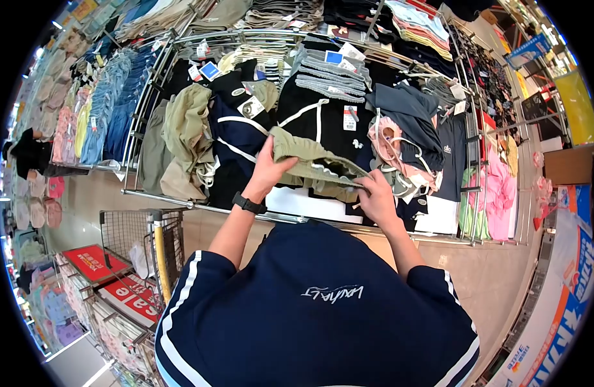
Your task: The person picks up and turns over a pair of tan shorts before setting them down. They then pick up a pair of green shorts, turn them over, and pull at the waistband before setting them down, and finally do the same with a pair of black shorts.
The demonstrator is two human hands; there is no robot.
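Olive-green pants [316, 160] with a gathered elastic waist stretch between my two hands, above the display rack. My left hand [269, 169] grips one end of the waistband, thumb on top. At the other end my right hand [376, 197] pinches the waistband edge. The lower part of the pants hangs down and is partly hidden. Beneath and behind them lie black pants with white stripes [310, 122]. Crumpled khaki-green clothing [186, 122] is heaped to the left. To the right, a pink garment with pale cords [390, 138] lies tangled with dark grey clothing [413, 113].
The rack's metal front rail [245, 211] runs between my body and the clothes. Folded grey garments [332, 76] are stacked farther back. Jeans [119, 97] hang on the left. A wire cart [126, 229] and red sale signs [126, 297] stand at lower left.
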